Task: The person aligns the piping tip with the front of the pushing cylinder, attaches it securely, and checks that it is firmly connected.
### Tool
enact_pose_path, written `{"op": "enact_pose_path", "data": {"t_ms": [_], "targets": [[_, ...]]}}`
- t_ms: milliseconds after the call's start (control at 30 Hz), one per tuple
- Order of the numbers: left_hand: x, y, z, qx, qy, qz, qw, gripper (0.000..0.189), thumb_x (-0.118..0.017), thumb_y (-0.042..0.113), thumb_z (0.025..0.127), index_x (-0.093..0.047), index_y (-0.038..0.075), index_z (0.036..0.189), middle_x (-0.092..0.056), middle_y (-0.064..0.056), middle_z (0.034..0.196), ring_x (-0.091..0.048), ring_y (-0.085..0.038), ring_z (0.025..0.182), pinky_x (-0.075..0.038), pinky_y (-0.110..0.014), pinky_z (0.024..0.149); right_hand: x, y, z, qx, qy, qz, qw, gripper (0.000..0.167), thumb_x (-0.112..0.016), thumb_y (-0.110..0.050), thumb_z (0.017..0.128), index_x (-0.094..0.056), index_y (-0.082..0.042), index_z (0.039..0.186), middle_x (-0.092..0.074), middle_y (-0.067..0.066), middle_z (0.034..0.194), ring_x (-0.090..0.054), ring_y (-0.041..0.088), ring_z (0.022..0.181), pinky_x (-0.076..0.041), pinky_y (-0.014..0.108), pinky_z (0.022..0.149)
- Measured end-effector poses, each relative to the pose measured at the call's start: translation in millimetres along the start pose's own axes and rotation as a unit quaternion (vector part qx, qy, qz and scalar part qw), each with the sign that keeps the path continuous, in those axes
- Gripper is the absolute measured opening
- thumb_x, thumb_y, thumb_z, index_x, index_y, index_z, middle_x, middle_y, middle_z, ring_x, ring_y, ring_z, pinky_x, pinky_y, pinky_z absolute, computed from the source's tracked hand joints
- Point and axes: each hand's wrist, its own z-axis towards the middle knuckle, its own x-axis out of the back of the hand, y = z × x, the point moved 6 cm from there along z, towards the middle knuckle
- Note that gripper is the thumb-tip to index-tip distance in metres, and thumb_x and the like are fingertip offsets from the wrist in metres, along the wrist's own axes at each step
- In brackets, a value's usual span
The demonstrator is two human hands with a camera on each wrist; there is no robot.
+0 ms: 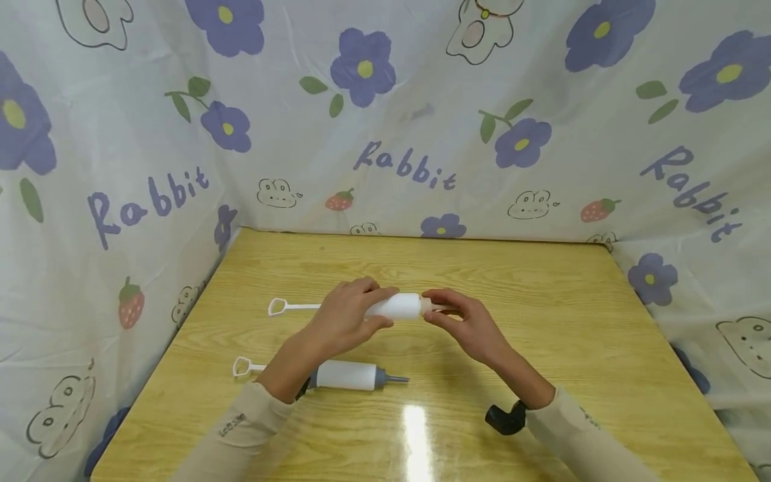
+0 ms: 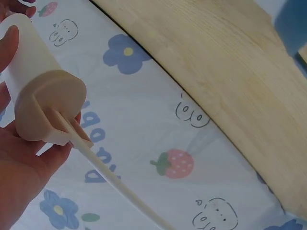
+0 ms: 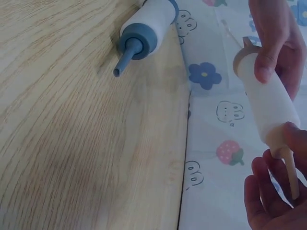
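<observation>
A large plunger syringe with a white barrel (image 1: 402,306) and beige ends is held level above the table. My left hand (image 1: 346,314) grips the barrel near its rear end. In the left wrist view a white plunger rod (image 2: 115,179) runs out of the beige rear cap (image 2: 53,105). At the front, my right hand (image 1: 472,328) pinches the beige nozzle cap, thumb on one side. The right wrist view shows the tapered beige nozzle (image 3: 290,175) passing between the thumb and the other fingers. The plunger's loop handle (image 1: 277,306) points left.
A second syringe with blue-grey ends (image 1: 347,375) lies on the wooden table (image 1: 572,301), nearer me, partly behind my left forearm. Its nozzle points right. Printed cloth (image 1: 409,201) hangs along the back and both sides. A black wrist device (image 1: 506,418) is by my right sleeve.
</observation>
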Motion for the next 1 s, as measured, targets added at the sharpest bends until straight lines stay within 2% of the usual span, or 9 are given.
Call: {"op": "enact_pose_path", "data": {"t_ms": [167,333,567,700,800,867,1000], "targets": [[-0.4,4.5,1.6,-0.019,0.006,0.006,0.9998,0.052,-0.08,0.033,0.091,-0.067,0.016,0.138,-0.068,-0.006,0.109,-0.063,-0.02,0.085,-0.055,-0.043,0.081,-0.3,-0.4,-3.8,-0.006,0.006,-0.005,0.9999,0.04,-0.066,-0.029,0.103,-0.065,-0.012,0.139,-0.065,0.014,0.141,-0.068,0.036,0.121,-0.06,0.047,0.094],[-1.6,4.8,0.5,-0.017,-0.003,0.005,0.9998,0.051,-0.079,0.033,0.091,-0.067,0.017,0.138,-0.068,-0.006,0.11,-0.062,-0.021,0.087,-0.055,-0.044,0.083,-0.4,0.1,-5.0,-0.004,-0.004,-0.03,0.9995,0.038,-0.062,-0.029,0.105,-0.067,-0.007,0.135,-0.073,0.014,0.125,-0.072,0.031,0.109,-0.061,0.045,0.09],[-3.9,7.9,1.9,-0.021,0.002,0.007,0.9997,0.05,-0.081,0.031,0.09,-0.068,0.016,0.136,-0.068,-0.007,0.111,-0.064,-0.023,0.091,-0.055,-0.047,0.088,0.3,-1.5,-3.6,0.012,-0.019,-0.037,0.9991,0.041,-0.071,-0.03,0.099,-0.064,-0.012,0.136,-0.068,0.013,0.134,-0.068,0.033,0.121,-0.061,0.043,0.093],[-3.9,12.4,3.9,-0.042,0.021,0.021,0.9987,0.05,-0.082,0.03,0.089,-0.069,0.016,0.135,-0.068,-0.009,0.112,-0.065,-0.025,0.097,-0.054,-0.048,0.093,2.2,1.7,-1.6,-0.005,-0.029,-0.012,0.9995,0.032,-0.063,-0.029,0.104,-0.07,-0.007,0.127,-0.075,0.015,0.115,-0.075,0.027,0.102,-0.062,0.039,0.086],[-2.7,12.8,4.3,-0.047,0.027,0.028,0.9982,0.049,-0.082,0.03,0.089,-0.069,0.017,0.135,-0.068,-0.009,0.113,-0.064,-0.026,0.098,-0.053,-0.048,0.095,1.4,2.0,2.1,-0.014,-0.048,0.001,0.9988,0.034,-0.055,-0.029,0.109,-0.072,-0.002,0.12,-0.076,0.016,0.104,-0.074,0.024,0.09,-0.062,0.036,0.083],[-2.1,11.3,4.1,-0.042,0.026,0.028,0.9984,0.05,-0.082,0.03,0.089,-0.069,0.017,0.135,-0.068,-0.008,0.112,-0.064,-0.025,0.096,-0.053,-0.048,0.094,-0.6,0.7,3.9,-0.018,-0.063,-0.003,0.9979,0.037,-0.055,-0.032,0.109,-0.068,-0.003,0.127,-0.074,0.014,0.109,-0.074,0.025,0.096,-0.061,0.036,0.086],[-1.5,8.9,3.6,-0.031,0.018,0.026,0.999,0.049,-0.081,0.03,0.089,-0.069,0.018,0.135,-0.068,-0.007,0.112,-0.064,-0.024,0.096,-0.053,-0.049,0.095,-3.3,-3.2,4.0,-0.018,-0.078,-0.005,0.9968,0.044,-0.064,-0.031,0.104,-0.055,-0.006,0.139,-0.065,0.016,0.128,-0.068,0.035,0.12,-0.058,0.045,0.1]]}}
